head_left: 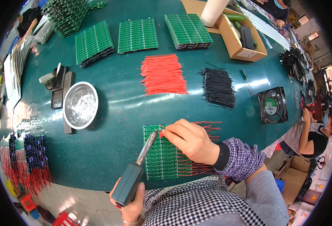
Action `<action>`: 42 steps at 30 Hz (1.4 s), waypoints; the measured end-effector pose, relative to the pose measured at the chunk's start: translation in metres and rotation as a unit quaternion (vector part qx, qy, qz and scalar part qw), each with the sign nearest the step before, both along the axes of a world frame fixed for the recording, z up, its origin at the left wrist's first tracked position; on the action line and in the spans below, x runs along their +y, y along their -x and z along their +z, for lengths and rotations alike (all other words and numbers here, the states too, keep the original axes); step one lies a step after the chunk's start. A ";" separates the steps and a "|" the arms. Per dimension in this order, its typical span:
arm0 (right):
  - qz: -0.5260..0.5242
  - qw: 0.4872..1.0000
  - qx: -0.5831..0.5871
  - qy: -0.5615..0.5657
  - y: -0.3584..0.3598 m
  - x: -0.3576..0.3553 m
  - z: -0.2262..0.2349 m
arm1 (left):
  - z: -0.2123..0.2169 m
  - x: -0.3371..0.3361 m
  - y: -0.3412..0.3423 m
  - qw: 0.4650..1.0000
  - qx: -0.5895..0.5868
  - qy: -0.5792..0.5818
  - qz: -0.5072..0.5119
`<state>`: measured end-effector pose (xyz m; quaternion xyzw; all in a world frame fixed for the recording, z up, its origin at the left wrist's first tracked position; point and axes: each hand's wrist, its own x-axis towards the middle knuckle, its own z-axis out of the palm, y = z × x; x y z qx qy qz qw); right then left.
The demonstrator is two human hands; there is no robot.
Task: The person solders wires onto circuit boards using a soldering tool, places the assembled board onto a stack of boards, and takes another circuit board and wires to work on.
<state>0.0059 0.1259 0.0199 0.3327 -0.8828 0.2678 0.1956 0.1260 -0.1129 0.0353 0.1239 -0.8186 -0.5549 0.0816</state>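
A soldering iron [135, 171] is gripped in the left hand [130, 205], its tip at the green circuit board [160, 152] near the table's front edge; a red wire [162, 132] is pinched by the right hand [190, 141] there. Soldering appears under way; a steady joint is needed next

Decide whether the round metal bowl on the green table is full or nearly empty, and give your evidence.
Nearly empty. The metal bowl stands upright on the green table, and only a thin, patchy layer of silvery scraps covers its bottom, with the inner wall bare.
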 end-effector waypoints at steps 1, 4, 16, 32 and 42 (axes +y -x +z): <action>0.000 1.000 0.002 0.000 0.000 0.000 -0.001 | -0.001 0.000 0.000 1.000 0.000 0.000 -0.001; -0.002 1.000 0.007 -0.005 0.000 0.000 -0.002 | -0.004 -0.001 0.001 1.000 -0.002 0.000 -0.010; -0.013 1.000 0.024 -0.010 0.000 -0.002 -0.002 | -0.006 -0.009 -0.013 0.996 -0.065 -0.062 0.026; -0.018 1.000 -0.024 -0.001 -0.007 -0.003 -0.001 | 0.009 -0.035 0.032 0.961 0.179 -0.078 0.198; -0.011 0.999 -0.012 0.035 -0.013 -0.003 -0.002 | -0.002 -0.013 -0.025 0.992 0.005 -0.098 0.082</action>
